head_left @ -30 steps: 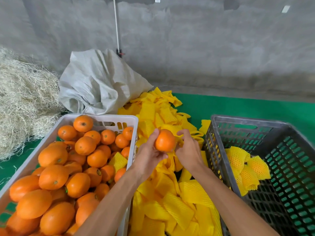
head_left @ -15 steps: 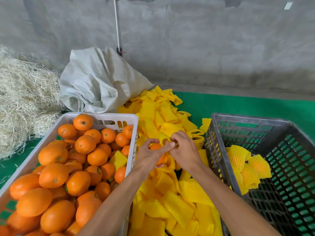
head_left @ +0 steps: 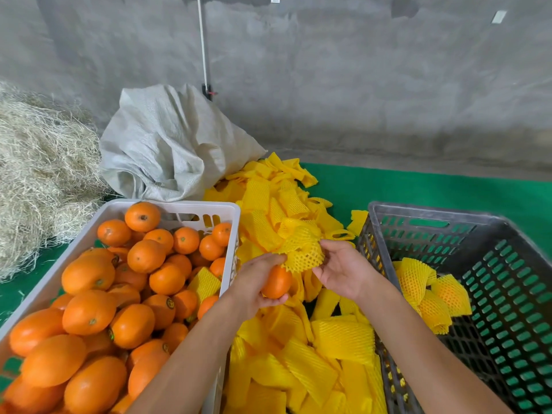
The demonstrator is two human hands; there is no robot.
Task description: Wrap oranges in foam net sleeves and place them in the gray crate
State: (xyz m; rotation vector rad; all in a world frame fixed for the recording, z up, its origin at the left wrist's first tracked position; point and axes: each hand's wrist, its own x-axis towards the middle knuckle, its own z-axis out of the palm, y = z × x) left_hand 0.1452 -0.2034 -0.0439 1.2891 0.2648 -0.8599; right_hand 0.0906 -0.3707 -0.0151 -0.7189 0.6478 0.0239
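My left hand (head_left: 257, 282) grips an orange (head_left: 277, 282) over the pile of yellow foam net sleeves (head_left: 301, 354). One stretched-open foam net sleeve (head_left: 303, 252) is held just above the orange, pinched between my left fingertips and my right hand (head_left: 343, 270). The gray crate (head_left: 448, 231) stands at the right with wrapped oranges (head_left: 427, 291) near its left wall. A white crate (head_left: 185, 207) full of bare oranges (head_left: 89, 309) sits at the left.
A gray woven sack (head_left: 167, 144) lies behind the white crate, with a straw heap (head_left: 38, 174) at far left. Green matting (head_left: 418, 189) covers the floor up to a concrete wall.
The orange has come down and toward me in my left hand. A net sleeve has been lifted from the pile and spread open above it between both hands.
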